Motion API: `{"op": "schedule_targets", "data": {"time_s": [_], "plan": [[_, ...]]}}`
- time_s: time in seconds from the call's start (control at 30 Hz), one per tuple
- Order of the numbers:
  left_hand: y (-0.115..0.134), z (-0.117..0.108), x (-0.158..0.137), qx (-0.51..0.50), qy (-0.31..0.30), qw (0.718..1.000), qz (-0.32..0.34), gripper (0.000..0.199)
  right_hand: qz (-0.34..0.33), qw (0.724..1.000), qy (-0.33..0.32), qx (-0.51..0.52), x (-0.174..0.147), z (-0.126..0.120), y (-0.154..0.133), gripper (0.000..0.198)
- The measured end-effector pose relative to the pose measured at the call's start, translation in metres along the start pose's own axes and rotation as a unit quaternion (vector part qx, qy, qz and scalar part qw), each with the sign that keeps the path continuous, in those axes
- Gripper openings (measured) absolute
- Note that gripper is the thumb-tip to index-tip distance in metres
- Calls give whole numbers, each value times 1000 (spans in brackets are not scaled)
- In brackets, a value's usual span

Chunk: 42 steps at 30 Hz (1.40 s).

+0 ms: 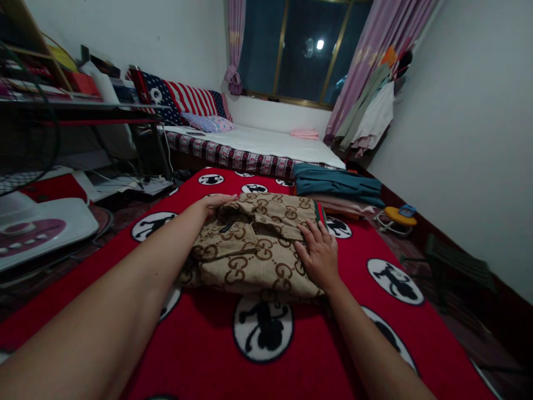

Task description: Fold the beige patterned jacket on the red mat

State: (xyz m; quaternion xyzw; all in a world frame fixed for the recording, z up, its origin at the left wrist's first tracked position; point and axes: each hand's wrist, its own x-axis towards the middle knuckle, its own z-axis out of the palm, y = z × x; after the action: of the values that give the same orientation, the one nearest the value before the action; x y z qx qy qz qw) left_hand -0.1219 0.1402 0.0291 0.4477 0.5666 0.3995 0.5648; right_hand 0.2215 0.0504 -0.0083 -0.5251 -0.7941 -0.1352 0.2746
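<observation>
Folded tan shirt (254, 244) with a brown interlocking-ring print lies on the red blanket (316, 344), roughly centred between both arms, ahead of the person.

Left hand (214, 204) sits at the shirt's far-left corner, by the collar. The fingers curl over the cloth edge there; I can't tell whether they pinch it or only press on it. Right hand (320, 255) lies flat, palm down, on the shirt's right side, with its fingers (310, 233) spread, pointing away from the person and pinching nothing.

Key relation: the shirt lies directly under both hands, in contact with each. The right hand is nearer the person and sits further onto the cloth, while the left only reaches the far corner.

Orientation: the folded bundle is wider than it is deep. Its long axis runs left-right and is tilted a little, with the right end further from the person. The collar end points away from the person, towards the bed (266, 144). A green-red trim strip (320, 214) shows at the far-right edge.

Just beyond the shirt's right end is a stack of folded clothes (337, 186), teal on top and pinkish below. It is near the shirt but not touching the hands.
</observation>
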Motion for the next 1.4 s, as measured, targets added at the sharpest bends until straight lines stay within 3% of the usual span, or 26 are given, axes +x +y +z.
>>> {"op": "schedule_targets", "data": {"time_s": [0.07, 0.23, 0.4, 0.53, 0.7, 0.83, 0.9, 1.03, 1.1, 1.23, 1.4], "plan": [[-5, -5, -1, -57, -27, 998, -10, 64, -1, 1000, 0, 4, 0, 0, 0, 45], [-17, -32, -19, -85, -20, 993, 80, 75, -1, 1000, 12, 10, -1, 1, 1, 45], [-21, -55, -39, -19, 10, 999, 31, 57, -1, 1000, 15, 15, -1, 3, 2, 45], [-19, -48, -44, -39, 59, 993, 99, 58, 0, 1000, 10, 10, 0, 2, 1, 45], [-12, -30, -38, 91, 133, 977, 136, 44, -4, 1000, 17, 7, 0, 2, 1, 44], [12, -17, -31, 134, 179, 959, 177, 34, -4, 1000, 20, 11, -1, 3, 2, 44], [28, -7, -31, 182, 123, 953, 206, 38, -4, 1000, 21, 13, -1, 3, 3, 44], [52, 15, -36, 328, -83, 917, 213, 42, -3, 1000, 23, 10, 0, 4, 3, 45], [59, 22, -37, 372, -122, 900, 192, 34, -3, 1000, 22, 6, 0, 4, 3, 44], [69, 34, -31, 390, -127, 897, 164, 41, 0, 1000, 19, 3, 0, 4, 3, 45], [58, 56, -14, 475, -41, 860, 181, 25, 7, 1000, 16, 8, 0, 3, 4, 45]]}}
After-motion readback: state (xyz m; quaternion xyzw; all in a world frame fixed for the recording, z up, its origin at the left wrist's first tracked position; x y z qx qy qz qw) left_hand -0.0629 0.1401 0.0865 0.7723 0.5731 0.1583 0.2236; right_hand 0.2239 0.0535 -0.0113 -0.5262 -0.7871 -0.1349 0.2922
